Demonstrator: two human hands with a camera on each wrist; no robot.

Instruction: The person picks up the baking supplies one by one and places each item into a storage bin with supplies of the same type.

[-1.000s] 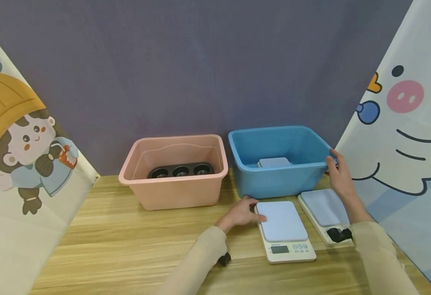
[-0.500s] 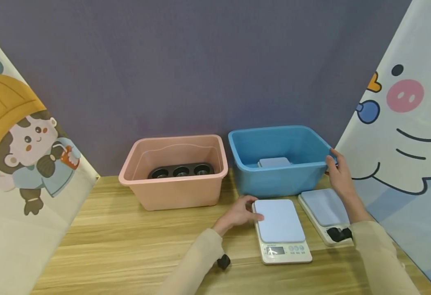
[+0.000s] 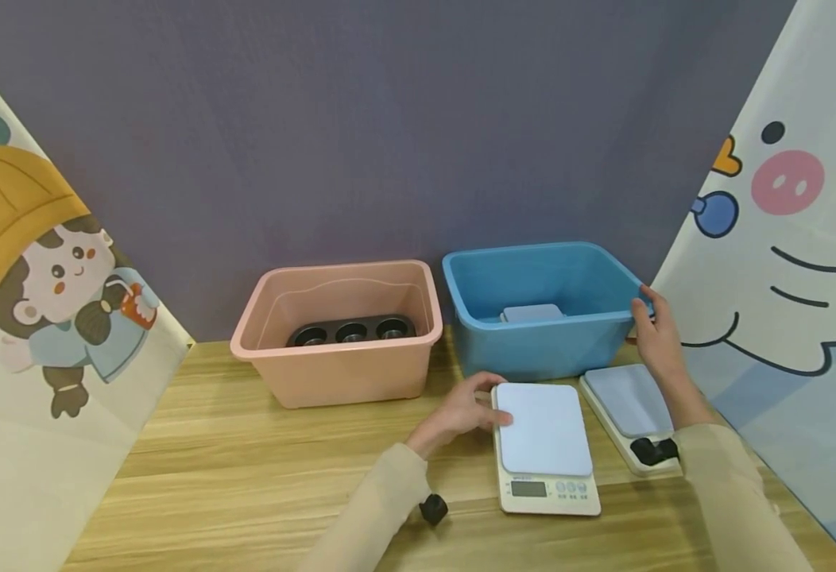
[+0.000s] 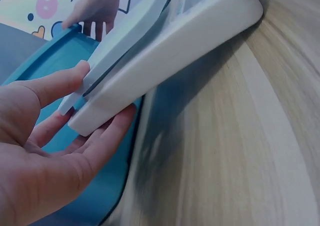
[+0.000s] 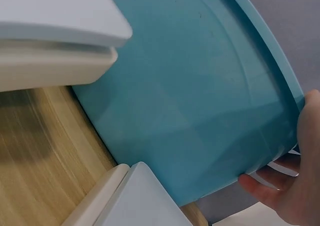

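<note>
The left hand (image 3: 461, 409) is pinching the white scale (image 3: 547, 449) at its 11 o'clock corner; it's sitting tilted, with the blue tub (image 3: 539, 349) lying at 12 o'clock. The right hand (image 3: 657, 338) is gripping the tub's 4 o'clock rim. Supporting the base (image 4: 165, 66) from beneath, not squeezing the plate (image 3: 545, 427), should help.

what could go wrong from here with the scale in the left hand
The left hand grips the kitchen scale only near its far-left corner, so it could twist or slip.

Its raised end is close to the blue tub, so it might knock the wall if pushed forward.

The right hand grips the tub's rim; a pull toward the person could bump the second scale lying just in front.
</note>
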